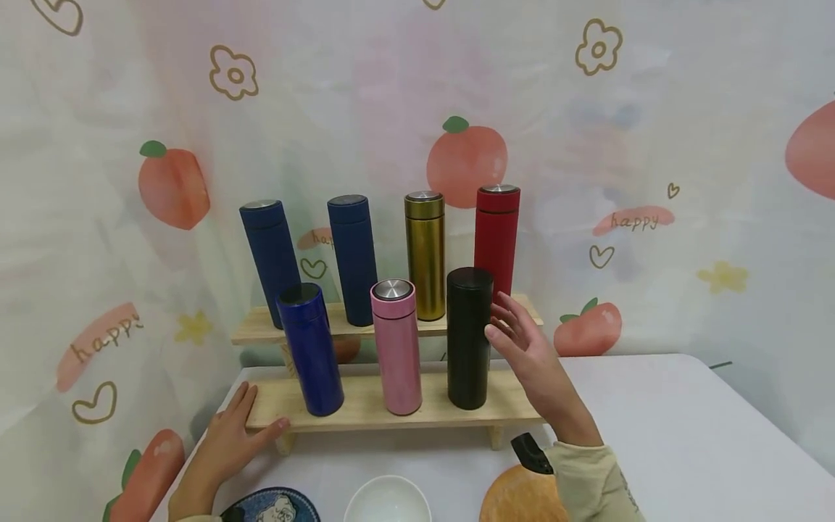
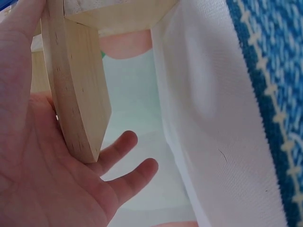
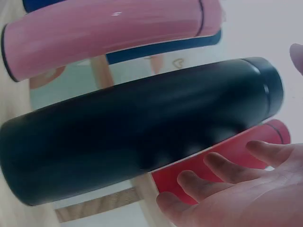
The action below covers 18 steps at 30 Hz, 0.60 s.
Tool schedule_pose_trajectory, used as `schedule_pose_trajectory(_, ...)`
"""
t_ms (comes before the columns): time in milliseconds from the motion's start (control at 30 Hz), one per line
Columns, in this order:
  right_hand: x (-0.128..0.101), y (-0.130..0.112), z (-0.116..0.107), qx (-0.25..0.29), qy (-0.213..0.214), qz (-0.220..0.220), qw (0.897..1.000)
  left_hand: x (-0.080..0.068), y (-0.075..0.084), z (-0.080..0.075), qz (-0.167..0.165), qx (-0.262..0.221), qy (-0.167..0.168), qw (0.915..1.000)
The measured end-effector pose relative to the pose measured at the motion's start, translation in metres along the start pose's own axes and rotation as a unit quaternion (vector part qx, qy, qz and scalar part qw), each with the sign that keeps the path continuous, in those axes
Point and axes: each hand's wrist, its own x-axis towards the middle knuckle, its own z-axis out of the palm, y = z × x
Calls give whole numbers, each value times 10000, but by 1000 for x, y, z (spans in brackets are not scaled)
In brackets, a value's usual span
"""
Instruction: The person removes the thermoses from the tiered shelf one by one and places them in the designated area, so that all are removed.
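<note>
Staged home-style tabletop: peach-print backdrop (image 1: pixel 652 145), white table (image 1: pixel 685 435), wooden display shelf (image 1: pixel 365 413).

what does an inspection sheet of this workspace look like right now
surface: white table bearing a two-tier wooden rack.
job's things: black flask upright on the lower tier beside the pink flask and a blue flask; two navy, a gold and a red flask on the upper tier.
clutter: white bowl, patterned plate, orange round item at the near edge.
grips: left hand rests open on the rack's left end; right hand open beside the black flask, apart.
cables: nothing seen.
surroundings: peach-print curtain.
</note>
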Motion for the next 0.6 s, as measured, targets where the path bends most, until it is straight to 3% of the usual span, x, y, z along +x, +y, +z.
schedule_pose_trajectory(200,5,12,6,80,-181,342,9992,0,3,-2,-105,17,-60,9999)
schedule_pose_trajectory(367,8,23,11,61,-87,785,9969,1,4,-3,-142,55,-68,9999)
schedule_pose_trajectory(600,11,38,18,224,31,953,9952,1,4,-2,-147,53,-108,9998)
